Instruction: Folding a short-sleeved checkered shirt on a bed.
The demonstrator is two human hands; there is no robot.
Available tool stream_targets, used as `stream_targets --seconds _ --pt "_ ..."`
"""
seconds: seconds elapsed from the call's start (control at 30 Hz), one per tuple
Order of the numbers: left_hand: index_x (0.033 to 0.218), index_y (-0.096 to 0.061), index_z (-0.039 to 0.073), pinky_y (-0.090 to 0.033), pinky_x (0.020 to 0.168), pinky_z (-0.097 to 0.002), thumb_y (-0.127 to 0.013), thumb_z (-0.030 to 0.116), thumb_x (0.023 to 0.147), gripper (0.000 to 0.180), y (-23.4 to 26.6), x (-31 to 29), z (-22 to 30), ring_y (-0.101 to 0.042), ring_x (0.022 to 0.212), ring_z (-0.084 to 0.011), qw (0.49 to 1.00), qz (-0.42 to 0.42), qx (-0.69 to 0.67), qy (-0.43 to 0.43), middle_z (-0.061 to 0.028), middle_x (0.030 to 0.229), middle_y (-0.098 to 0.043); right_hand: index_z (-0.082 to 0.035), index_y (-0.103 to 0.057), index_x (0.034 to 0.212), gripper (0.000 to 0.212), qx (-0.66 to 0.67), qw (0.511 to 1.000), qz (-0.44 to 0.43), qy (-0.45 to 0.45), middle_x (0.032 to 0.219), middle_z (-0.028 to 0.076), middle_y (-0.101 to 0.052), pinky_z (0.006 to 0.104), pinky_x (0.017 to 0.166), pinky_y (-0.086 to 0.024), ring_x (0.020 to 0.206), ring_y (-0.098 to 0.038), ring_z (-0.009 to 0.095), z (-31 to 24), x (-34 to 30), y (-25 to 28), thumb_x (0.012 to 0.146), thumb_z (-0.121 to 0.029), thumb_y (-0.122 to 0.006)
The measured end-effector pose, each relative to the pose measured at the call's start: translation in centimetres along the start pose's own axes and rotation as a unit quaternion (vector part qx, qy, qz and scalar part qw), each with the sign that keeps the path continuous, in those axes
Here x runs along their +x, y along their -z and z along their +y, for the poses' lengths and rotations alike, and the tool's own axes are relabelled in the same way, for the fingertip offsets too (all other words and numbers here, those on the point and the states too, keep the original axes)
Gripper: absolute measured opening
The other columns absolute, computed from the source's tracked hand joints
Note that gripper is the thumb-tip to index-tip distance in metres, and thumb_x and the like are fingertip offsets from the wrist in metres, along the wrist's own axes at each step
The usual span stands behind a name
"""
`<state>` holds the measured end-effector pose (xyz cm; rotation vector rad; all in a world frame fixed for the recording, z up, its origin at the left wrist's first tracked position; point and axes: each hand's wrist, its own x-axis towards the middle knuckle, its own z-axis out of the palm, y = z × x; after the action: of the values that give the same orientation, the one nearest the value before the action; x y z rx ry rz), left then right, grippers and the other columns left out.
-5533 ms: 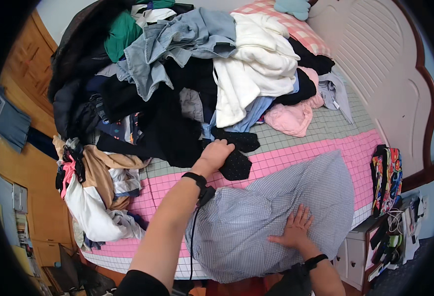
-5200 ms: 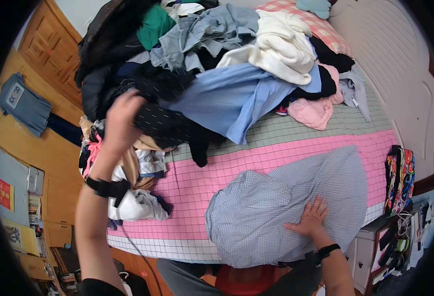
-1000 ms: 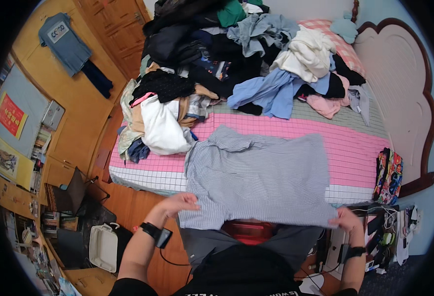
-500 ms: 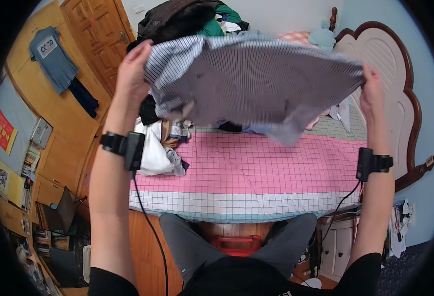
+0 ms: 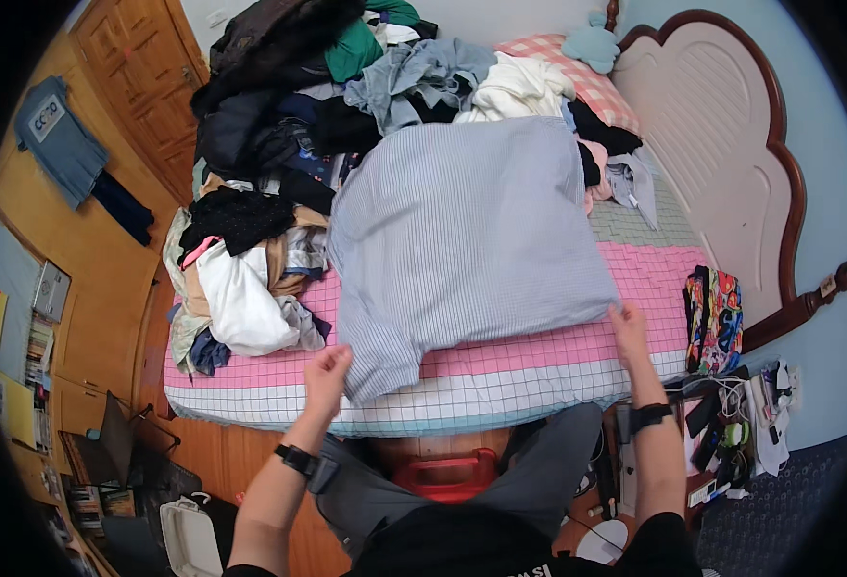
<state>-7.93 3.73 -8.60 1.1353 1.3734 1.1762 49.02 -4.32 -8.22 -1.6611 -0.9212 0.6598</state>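
A blue and white striped shirt point(image 5: 481, 236) lies spread out over the bed, its far edge against the heaped clothes. At its near left corner, a sleeve hangs toward the bed's front edge. My left hand point(image 5: 327, 375) is closed in a pinch at that sleeve's outer edge. The near right corner of the shirt is pinched between the fingers of my right hand point(image 5: 631, 334). Under the shirt shows a pink, white and green checked bedsheet point(image 5: 500, 361).
White and dark clothes point(image 5: 245, 298) are piled on the left, with dark jackets point(image 5: 269, 96) behind. A denim garment point(image 5: 423, 77) and a white one point(image 5: 519, 87) lie at the back. Colourful folded fabric point(image 5: 714, 317) sits by the headboard point(image 5: 721, 125). Below stands a red plastic object point(image 5: 447, 476).
Both hands have come down and nearer to me. The shirt, held up and blurred in the air before, now lies flat on the bed, uncovering the clothes behind it.
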Motion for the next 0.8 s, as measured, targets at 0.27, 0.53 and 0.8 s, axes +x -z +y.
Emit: stream_targets --seconds 0.27,0.53,0.8 --pt "0.104 -0.069 -0.002 -0.049 0.053 -0.0231 -0.073 0.007 0.090 0.017 -0.2 -5.1 -9.4 -0.058 0.063 -0.0067 0.977 -0.050 0.015 0.207 0.0000 0.075 -0.065 -0.002 -0.069 0.096 0.012 -0.057 0.985 -0.047 -0.153 0.080 0.000 -0.061 0.0279 0.064 -0.042 0.072 -0.052 0.010 10.1 -4.9 -0.4 0.092 -0.013 -0.068" --pt "0.103 -0.062 -0.001 -0.050 0.051 -0.0245 -0.067 0.003 0.092 0.013 1.5 -6.7 -10.1 -0.058 0.062 -0.0098 0.967 -0.095 0.028 0.233 -0.0005 0.074 -0.060 -0.007 -0.061 0.081 0.018 -0.020 0.978 -0.047 -0.202 0.071 -0.005 -0.049 0.0274 0.058 -0.035 0.066 -0.043 0.008 12.7 -7.2 5.1 0.094 -0.018 -0.066" --pt "0.096 -0.057 0.002 -0.039 0.052 -0.0231 -0.080 0.030 0.088 0.037 0.3 -9.1 -13.3 -0.047 0.059 -0.0078 0.964 0.047 0.020 0.260 0.0013 0.072 -0.054 0.001 -0.060 0.099 0.026 -0.394 0.900 0.180 0.057 0.099 0.017 -0.062 0.0429 0.088 -0.047 0.098 -0.060 0.032 8.5 -8.8 -1.1 0.073 0.001 -0.062"
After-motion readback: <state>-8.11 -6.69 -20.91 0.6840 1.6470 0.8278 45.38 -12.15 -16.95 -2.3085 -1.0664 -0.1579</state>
